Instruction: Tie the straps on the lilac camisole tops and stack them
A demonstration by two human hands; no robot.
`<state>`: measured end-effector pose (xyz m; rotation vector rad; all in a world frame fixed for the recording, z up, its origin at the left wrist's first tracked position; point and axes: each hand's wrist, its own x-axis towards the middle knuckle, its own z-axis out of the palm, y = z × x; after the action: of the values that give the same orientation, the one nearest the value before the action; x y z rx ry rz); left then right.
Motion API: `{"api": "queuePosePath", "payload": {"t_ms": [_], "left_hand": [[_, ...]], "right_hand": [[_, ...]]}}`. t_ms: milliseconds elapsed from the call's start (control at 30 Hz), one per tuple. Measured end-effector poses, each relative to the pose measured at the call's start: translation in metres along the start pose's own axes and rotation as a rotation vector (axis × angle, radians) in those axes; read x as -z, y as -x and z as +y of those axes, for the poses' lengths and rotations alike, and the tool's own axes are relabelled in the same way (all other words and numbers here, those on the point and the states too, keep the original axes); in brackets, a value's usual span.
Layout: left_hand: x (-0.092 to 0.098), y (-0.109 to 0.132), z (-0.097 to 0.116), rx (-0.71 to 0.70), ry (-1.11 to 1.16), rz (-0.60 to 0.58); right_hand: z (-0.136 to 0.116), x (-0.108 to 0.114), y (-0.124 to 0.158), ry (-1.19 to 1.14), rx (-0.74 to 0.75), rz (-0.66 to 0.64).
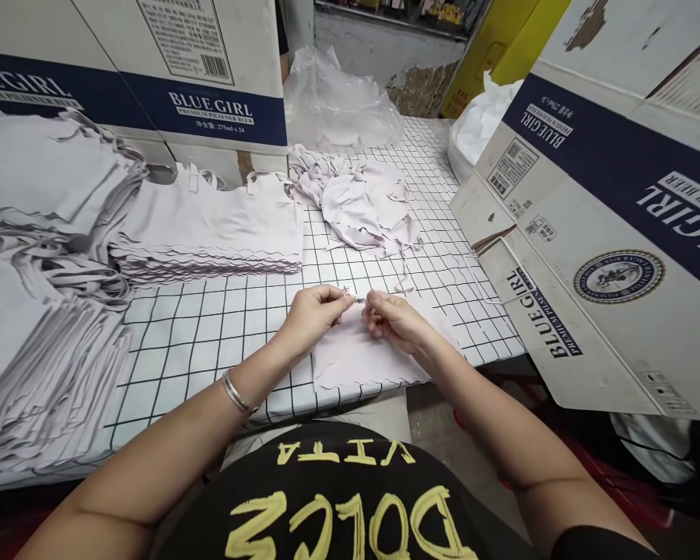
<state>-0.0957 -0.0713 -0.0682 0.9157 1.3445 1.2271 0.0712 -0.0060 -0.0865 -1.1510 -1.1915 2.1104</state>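
A pale lilac garment [358,358] with a scalloped hem lies flat near the table's front edge. My left hand [313,313] pinches its thin strap near a small clasp, fingers closed. My right hand [392,319] pinches the same strap just to the right, fingers also closed. The two hands almost touch above the garment's top edge. A silver bangle [235,393] sits on my left wrist.
The table has a white cloth with a black grid [210,327]. Stacks of folded lilac garments [210,225] fill the left and back. A loose heap of garments [355,198] lies behind. Blue Girl cardboard boxes [607,233] stand right and back left. Clear plastic bags [338,101] sit behind.
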Motion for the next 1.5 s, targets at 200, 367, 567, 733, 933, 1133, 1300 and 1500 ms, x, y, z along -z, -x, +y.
{"api": "queuePosePath", "payload": {"t_ms": [200, 367, 567, 733, 933, 1133, 1300, 1500], "left_hand": [[-0.005, 0.0, 0.003, -0.042, -0.168, -0.014], [-0.001, -0.004, 0.0, -0.131, -0.361, -0.04], [-0.003, -0.004, -0.029, -0.332, -0.966, -0.054], [-0.013, -0.006, -0.041, -0.315, -1.177, -0.087], [-0.019, -0.013, -0.04, -0.262, -1.04, -0.105], [-0.023, -0.013, -0.041, -0.233, -0.947, -0.052], [-0.023, -0.012, -0.041, -0.231, -0.919, -0.019], [-0.023, -0.01, -0.039, -0.218, -0.916, -0.007]], "right_hand": [[-0.005, -0.016, 0.005, -0.083, -0.027, -0.05], [-0.016, -0.01, -0.004, -0.016, 0.055, -0.022], [-0.01, 0.017, -0.018, 0.052, 0.153, 0.11], [-0.005, 0.03, -0.02, 0.092, 0.08, 0.096], [0.0, 0.031, -0.016, 0.167, 0.138, 0.089], [0.008, 0.022, -0.01, 0.266, 0.259, 0.087], [0.019, 0.017, -0.006, 0.461, 0.373, 0.183], [0.024, 0.016, -0.006, 0.453, 0.409, 0.182]]}}
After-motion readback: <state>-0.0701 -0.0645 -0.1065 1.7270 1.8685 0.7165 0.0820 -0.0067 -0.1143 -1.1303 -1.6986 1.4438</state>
